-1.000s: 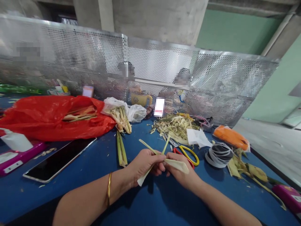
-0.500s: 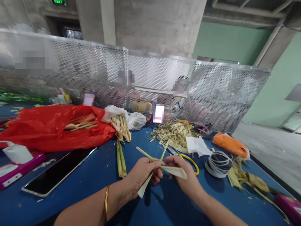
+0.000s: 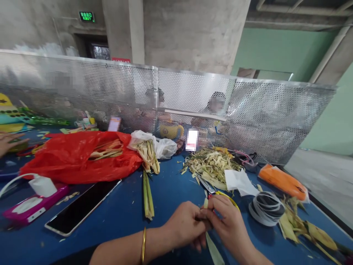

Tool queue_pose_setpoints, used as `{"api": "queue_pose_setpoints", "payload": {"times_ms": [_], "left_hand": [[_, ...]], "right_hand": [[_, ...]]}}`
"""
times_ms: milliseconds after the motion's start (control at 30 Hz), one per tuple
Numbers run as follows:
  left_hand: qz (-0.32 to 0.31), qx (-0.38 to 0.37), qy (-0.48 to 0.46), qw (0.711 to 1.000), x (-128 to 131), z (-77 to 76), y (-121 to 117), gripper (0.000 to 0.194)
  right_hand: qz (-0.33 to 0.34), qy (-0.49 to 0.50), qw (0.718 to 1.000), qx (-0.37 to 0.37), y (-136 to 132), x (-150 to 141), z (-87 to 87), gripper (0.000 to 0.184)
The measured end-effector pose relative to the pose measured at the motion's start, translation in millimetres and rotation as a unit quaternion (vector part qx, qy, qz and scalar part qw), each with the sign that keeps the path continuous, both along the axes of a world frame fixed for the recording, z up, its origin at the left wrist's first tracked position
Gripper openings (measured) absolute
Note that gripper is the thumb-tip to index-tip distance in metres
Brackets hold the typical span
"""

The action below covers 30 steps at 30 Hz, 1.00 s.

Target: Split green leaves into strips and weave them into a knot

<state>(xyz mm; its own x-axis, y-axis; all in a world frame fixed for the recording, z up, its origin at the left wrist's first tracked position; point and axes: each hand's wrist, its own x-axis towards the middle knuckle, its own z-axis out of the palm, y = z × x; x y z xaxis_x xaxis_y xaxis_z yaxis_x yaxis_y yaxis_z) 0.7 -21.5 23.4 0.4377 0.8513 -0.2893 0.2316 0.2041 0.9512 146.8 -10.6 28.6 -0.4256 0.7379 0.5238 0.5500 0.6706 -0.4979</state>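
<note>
My left hand (image 3: 187, 222) and my right hand (image 3: 230, 224) meet fingertip to fingertip above the blue table. Both pinch a pale green husk strip (image 3: 213, 248), whose wide end hangs below the fingers while a short end pokes up between them. Fingers hide its middle. Just beyond my right hand lie scissors (image 3: 206, 185) with a yellow handle, partly covered by the hand. A bundle of green stalks (image 3: 148, 197) rests on the table to the left, below a plastic bag of dry husks (image 3: 149, 156).
A heap of husk scraps (image 3: 212, 163) and white paper (image 3: 239, 182) lie ahead. A cord spool (image 3: 266, 209) and orange packet (image 3: 284, 182) stand right; a phone (image 3: 82, 208), power strip (image 3: 35, 206) and red bag (image 3: 79, 158) left. Another person's hand (image 3: 11, 142) shows far left.
My hands have closed together around the husk strips, which earlier stuck out in a cross and now mostly disappear between the fingers. The view has shifted; another person's hand appears at the left.
</note>
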Motion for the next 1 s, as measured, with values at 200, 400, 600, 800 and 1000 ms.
{"api": "queue_pose_setpoints", "payload": {"times_ms": [200,400,600,800,1000], "left_hand": [[-0.044,0.028,-0.035,0.998,-3,-7.2,-4,0.019],[0.013,-0.085,-0.109,0.99,-4,-7.9,-2,0.03],[0.085,-0.137,-0.192,0.968,-13,-9.0,8,0.057],[0.084,-0.118,-0.165,0.976,-15,-10.7,7,0.04],[0.049,-0.108,-0.139,0.983,-14,-12.7,4,0.028]], "right_hand": [[0.001,0.002,1.0,0.031,-4,-7,-8.1,0.022],[-0.034,0.034,0.998,-0.028,4,2,9.2,0.024],[-0.164,0.158,0.965,-0.127,23,28,18.7,0.029],[-0.056,0.149,0.922,-0.352,28,16,-3.9,0.04],[-0.032,0.207,0.897,-0.39,19,5,-8.0,0.035]]}}
